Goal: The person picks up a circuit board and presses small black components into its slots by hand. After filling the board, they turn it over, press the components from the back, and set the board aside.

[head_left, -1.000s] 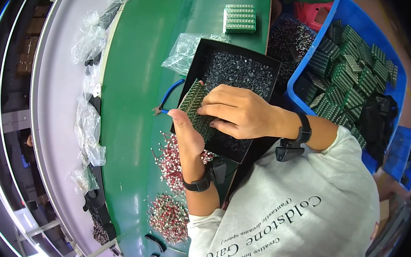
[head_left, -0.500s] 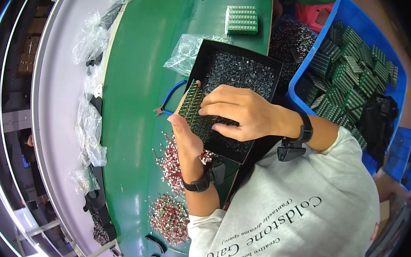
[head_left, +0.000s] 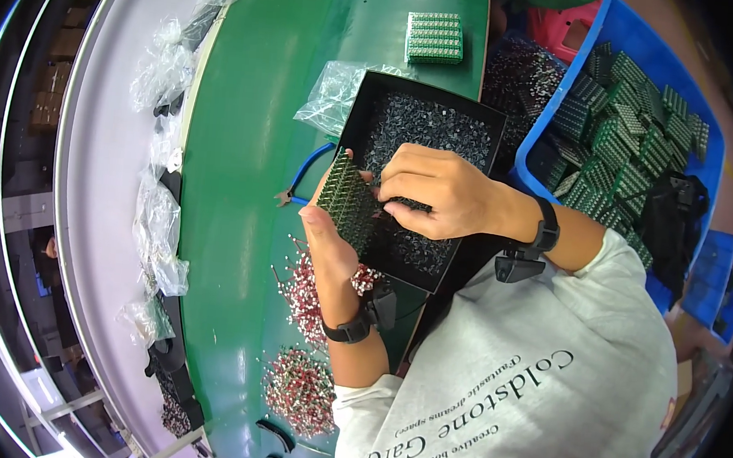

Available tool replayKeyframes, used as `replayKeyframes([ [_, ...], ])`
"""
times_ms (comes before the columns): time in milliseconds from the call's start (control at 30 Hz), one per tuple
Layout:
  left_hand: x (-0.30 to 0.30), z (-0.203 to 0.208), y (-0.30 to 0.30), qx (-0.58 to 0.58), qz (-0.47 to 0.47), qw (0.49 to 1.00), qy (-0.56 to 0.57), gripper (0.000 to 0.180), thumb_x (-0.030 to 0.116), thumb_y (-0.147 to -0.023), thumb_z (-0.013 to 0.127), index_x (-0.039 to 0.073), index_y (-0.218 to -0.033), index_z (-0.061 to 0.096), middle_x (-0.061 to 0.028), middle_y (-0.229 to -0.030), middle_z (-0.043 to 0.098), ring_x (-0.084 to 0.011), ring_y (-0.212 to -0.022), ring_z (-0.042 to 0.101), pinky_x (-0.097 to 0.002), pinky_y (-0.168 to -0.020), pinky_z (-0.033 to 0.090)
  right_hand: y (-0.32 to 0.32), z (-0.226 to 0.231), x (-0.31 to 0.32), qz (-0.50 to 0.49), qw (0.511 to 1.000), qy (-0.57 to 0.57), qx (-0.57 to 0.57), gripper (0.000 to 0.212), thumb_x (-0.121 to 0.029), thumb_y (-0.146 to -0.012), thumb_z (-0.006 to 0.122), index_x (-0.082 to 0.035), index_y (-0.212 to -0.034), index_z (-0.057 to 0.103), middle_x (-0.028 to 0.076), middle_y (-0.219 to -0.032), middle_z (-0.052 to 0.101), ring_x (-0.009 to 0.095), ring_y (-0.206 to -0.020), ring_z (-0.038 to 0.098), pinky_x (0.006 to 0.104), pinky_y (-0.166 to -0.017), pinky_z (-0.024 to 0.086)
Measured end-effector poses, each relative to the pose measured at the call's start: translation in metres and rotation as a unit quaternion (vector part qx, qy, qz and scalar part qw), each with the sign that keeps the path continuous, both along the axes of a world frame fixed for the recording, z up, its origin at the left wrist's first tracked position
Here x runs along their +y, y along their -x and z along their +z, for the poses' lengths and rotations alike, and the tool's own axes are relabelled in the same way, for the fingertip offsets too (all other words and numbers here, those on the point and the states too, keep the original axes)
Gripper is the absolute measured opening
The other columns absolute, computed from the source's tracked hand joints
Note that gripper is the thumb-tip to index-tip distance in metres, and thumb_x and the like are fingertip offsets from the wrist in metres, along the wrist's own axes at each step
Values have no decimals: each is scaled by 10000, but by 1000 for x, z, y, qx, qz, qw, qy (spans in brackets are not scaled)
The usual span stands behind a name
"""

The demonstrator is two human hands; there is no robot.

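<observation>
My left hand grips a green circuit board panel by its edges, tilted over the left side of a black tray. Rows of small parts stand up from the panel's face. Inside the tray lies a spread of tiny dark components. My right hand hovers above that tray just right of the panel, its fingers curled together. Whatever sits between those fingertips is too small or hidden to make out.
Blue-handled pliers and a clear plastic bag lie left of the tray. A stack of boards stands beyond it. Red-and-white wire piles lie nearer me. A blue bin of boards is at right.
My right hand has drawn slightly right, away from the panel, and its fingers have closed more tightly. The panel in my left hand has turned a little, showing more of its face.
</observation>
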State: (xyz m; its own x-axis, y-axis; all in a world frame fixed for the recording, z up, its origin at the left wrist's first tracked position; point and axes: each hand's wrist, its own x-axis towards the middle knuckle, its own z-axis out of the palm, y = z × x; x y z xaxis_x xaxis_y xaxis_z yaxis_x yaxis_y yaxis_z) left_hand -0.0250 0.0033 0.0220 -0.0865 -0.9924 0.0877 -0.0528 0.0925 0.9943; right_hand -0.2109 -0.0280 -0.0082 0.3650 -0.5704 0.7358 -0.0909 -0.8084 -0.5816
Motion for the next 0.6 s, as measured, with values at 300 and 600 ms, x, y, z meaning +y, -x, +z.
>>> replayKeyframes([
  [300,-3,8,8,-21,32,998,49,1073,830,-906,252,-104,-1366,512,-141,-1123,659,-222,-1024,633,-352,-959,479,-13,6,3,26,999,-15,-16,300,-3,-711,731,3,-1004,666,133,-1074,648,323,-945,642,390,-803,550],
  [600,-1,-4,-6,14,-24,999,40,874,702,-1000,182,-31,-1379,471,-214,-1256,628,-259,-1056,651,-383,-921,520,-6,6,1,32,999,21,0,189,32,-699,712,-25,-858,627,111,-907,636,311,-857,626,381,-759,548],
])
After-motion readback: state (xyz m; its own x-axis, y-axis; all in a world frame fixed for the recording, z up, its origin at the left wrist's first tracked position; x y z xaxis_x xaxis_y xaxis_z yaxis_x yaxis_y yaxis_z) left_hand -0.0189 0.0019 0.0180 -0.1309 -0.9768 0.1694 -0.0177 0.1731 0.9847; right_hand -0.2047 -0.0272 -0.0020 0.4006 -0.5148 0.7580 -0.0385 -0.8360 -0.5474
